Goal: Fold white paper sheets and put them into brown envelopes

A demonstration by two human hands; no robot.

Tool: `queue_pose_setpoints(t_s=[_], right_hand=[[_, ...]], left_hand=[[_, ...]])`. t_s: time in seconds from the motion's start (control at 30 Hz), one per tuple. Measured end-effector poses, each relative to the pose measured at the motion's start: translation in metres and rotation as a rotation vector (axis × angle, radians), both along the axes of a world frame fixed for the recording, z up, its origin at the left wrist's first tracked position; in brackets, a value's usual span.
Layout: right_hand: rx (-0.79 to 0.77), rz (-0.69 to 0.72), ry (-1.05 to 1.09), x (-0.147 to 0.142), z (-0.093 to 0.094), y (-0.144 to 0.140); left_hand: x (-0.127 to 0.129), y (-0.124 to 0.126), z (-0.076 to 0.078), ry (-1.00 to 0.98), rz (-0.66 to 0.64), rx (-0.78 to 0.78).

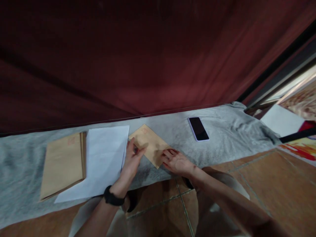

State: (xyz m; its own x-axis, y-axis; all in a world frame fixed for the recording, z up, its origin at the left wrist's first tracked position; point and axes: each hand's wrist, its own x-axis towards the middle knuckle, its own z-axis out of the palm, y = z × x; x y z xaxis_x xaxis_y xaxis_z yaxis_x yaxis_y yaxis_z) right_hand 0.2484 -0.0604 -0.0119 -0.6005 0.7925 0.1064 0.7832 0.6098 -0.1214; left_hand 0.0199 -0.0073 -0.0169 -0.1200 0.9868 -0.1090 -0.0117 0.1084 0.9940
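brown envelope (150,144) | flat, skewed | on grey cloth (222,131)

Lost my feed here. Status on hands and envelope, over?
Left hand and right hand flat on brown envelope, nothing gripped. White sheets touch the left hand. Phone apart.

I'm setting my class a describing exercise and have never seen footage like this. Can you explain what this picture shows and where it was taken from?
There is no machine here: a camera worn on a person's head looks down at their own two bare hands. The left hand, with a black wristband, and the right hand both press on a small brown paper envelope lying flat on a grey cloth-covered surface. Neither hand lifts it. To the left lie white paper sheets and a stack of brown envelopes; to the right, a dark-screened phone. A dark red curtain hangs behind.
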Motion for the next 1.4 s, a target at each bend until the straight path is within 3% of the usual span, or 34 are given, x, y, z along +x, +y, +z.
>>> queue_pose_setpoints(t_s=[0.1, 0.27, 0.4, 0.53, 0.63, 0.77, 0.83, 0.9, 1.07, 1.23, 1.4], right_hand=[[-0.011, -0.007, 0.019, -0.001, 0.000, 0.000], [-0.009, -0.041, 0.058, -0.007, -0.001, -0.002], [0.040, -0.112, 0.045, -0.019, -0.001, -0.006], [-0.008, -0.262, 0.150, -0.014, 0.010, -0.004], [-0.097, -0.486, 0.532, 0.003, 0.019, 0.009], [-0.341, -0.746, 1.296, 0.013, 0.023, 0.029], [-0.525, -0.756, 1.627, 0.007, 0.023, 0.032], [-0.638, -0.700, 1.806, -0.002, 0.023, 0.031], [-0.720, -0.680, 1.861, -0.009, 0.025, 0.010], [-0.699, -0.856, 1.850, 0.017, 0.016, -0.011], [-0.810, -0.977, 1.841, 0.043, 0.007, -0.018]], left_hand=[[-0.001, 0.003, 0.008, -0.193, 0.074, -0.093], [0.008, -0.003, 0.010, -0.292, -0.070, -0.294], [0.020, -0.003, 0.011, -0.285, -0.083, -0.210], [0.028, -0.001, 0.018, -0.439, -0.172, -0.186], [0.032, -0.005, 0.018, -0.454, -0.237, -0.211], [0.040, -0.014, 0.009, -0.387, -0.357, -0.235], [0.044, -0.017, 0.005, -0.383, -0.390, -0.246], [0.047, -0.018, 0.004, -0.414, -0.386, -0.268], [0.055, -0.019, 0.012, -0.438, -0.361, -0.264], [0.079, -0.016, 0.019, -0.202, -0.487, -0.172], [0.116, -0.001, 0.013, 0.002, -0.485, -0.133]])
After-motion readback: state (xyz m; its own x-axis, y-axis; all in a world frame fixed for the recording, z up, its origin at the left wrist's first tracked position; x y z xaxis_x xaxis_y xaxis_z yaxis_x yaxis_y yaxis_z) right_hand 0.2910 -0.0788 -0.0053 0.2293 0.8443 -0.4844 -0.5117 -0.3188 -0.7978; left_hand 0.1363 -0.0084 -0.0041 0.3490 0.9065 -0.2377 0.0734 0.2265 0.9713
